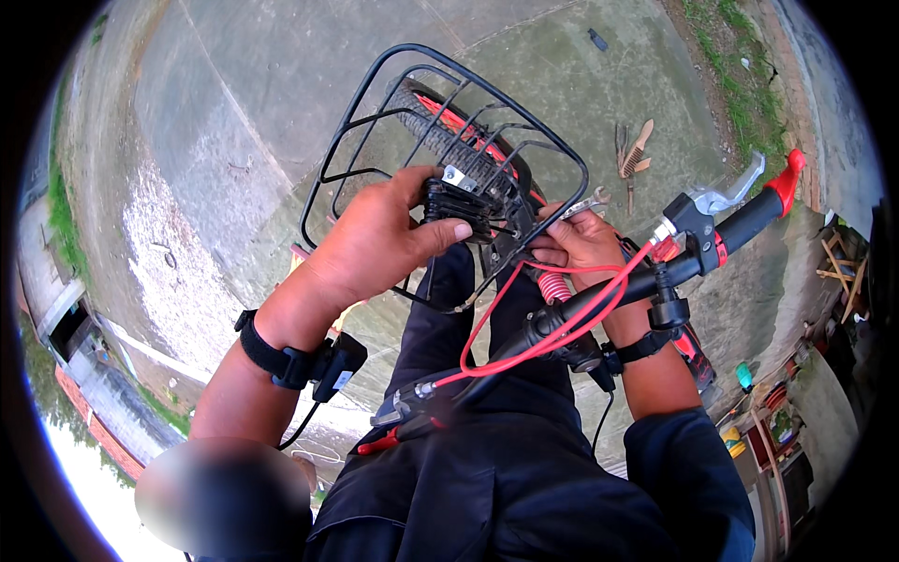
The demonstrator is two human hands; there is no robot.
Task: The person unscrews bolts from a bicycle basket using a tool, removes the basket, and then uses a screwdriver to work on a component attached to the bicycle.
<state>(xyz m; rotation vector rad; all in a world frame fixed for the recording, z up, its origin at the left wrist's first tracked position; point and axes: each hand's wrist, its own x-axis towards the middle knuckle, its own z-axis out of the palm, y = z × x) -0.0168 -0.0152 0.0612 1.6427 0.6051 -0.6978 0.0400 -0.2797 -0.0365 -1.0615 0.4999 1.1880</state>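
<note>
My left hand (370, 229) grips a black ribbed part (456, 208) between thumb and fingers. A silver metal bracket (457, 177) sits at its top. Its exact kind I cannot make out. My right hand (582, 245) has its fingers closed on a silver wrench (592, 200) beside the basket's near right corner. The black wire basket (586, 180) surrounds the ribbed part at the front of a bicycle. Beyond it is the front wheel's knobby tyre (423, 131), with red on its frame. How the wrench meets any nut is hidden.
The black handlebar (740, 225) crosses in front of me, with a silver brake lever (740, 183) and red cables (562, 339). Wooden-handled tools (637, 152) lie on the concrete at the right. A small dark object (597, 39) lies farther off.
</note>
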